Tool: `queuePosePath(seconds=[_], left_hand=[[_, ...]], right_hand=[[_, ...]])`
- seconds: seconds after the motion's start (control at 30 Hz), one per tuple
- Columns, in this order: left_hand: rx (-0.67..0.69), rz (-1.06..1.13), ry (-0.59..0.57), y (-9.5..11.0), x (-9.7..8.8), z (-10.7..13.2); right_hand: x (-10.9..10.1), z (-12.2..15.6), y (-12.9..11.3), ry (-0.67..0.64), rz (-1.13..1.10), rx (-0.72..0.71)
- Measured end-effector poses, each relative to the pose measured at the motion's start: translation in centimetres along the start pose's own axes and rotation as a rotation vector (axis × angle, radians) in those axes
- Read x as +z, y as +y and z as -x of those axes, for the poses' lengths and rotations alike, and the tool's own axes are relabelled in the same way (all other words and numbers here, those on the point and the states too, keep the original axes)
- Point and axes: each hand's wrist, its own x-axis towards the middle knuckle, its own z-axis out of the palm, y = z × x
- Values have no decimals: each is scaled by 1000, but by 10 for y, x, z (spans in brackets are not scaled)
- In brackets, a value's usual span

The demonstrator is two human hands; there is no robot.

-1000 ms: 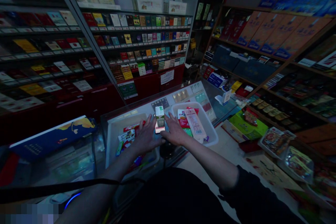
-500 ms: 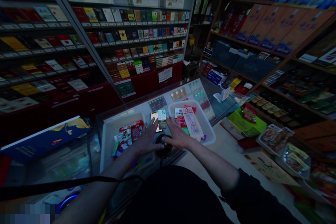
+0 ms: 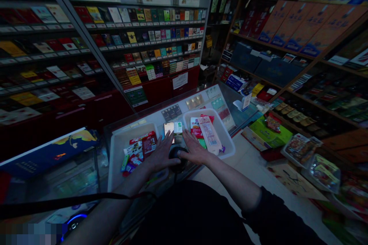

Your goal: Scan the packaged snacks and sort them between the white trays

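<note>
Both my hands reach forward over a glass counter, palms down with the fingers stretched out. My left hand is beside a lit phone, its fingertips over the phone's lower part; whether they touch it I cannot tell. My right hand is near a small green-and-white pack, which lies against the phone's right side. Between my thumbs sits a dark rounded object, its kind hard to make out. I see nothing held in either hand.
White plastic tubs of packaged snacks flank my hands, a left tub and a right tub. Ahead stands a cabinet with shelves of small packs. A blue box lies left, a green box right. A dark strap crosses lower left.
The view has shifted slightly. More of the phone shows now, and the green-and-white pack overlaps it less. My hands stay almost in place with fingers spread.
</note>
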Motion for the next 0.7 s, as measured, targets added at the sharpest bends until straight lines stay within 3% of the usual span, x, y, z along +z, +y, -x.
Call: queuePosePath(seconds=[0.4,0.7], left_hand=[[-35,41,-12,9,-2,-1],[-57,41,-39,13,-2,-5]], right_hand=[[0,3,-1,49,-25,-37],[1,4,5,23,-31,15]])
